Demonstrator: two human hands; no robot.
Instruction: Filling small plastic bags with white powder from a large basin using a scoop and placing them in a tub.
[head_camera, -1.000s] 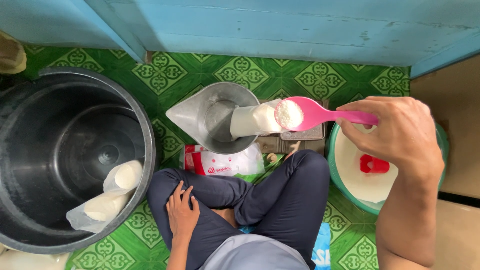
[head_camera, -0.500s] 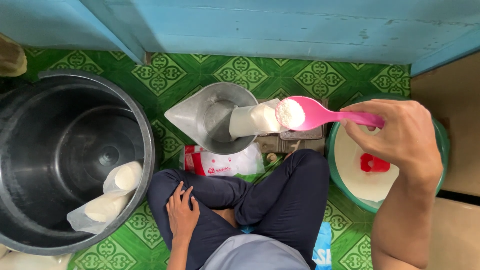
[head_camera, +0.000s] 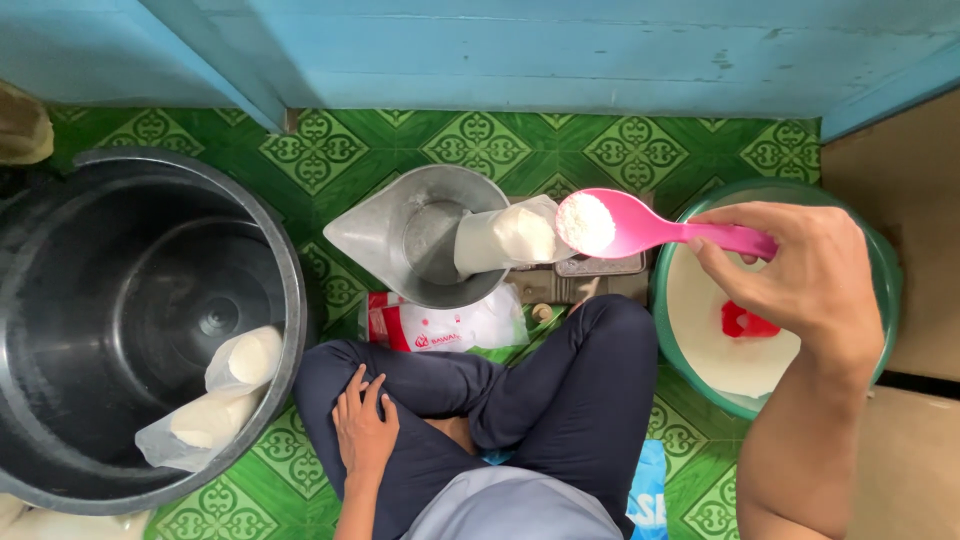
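Two hands show, both the seated person's own. The right hand (head_camera: 800, 275) has its grip closed on the handle of a pink spoon (head_camera: 650, 228), whose bowl carries a heap of white powder and hangs just over the open mouth of a clear plastic bag (head_camera: 505, 238). That bag, partly filled with the same powder, lies tilted in a metal scale pan (head_camera: 395, 235) on the green patterned floor (head_camera: 330, 150), near the blue wall at the floor's far edge. The left hand (head_camera: 362, 425) lies flat on the person's knee, grip loose and holding nothing. Beneath the right hand, toward the floor's right edge, stands a green basin (head_camera: 880, 270) of white powder with a small red scoop (head_camera: 745, 322) lying in it. A printed white-and-red packet (head_camera: 440, 328) lies on the floor between the pan and the crossed legs in dark trousers. At the left edge sits a big black bucket (head_camera: 120, 290) with two filled plastic bags (head_camera: 225, 390) leaning inside against its wall.
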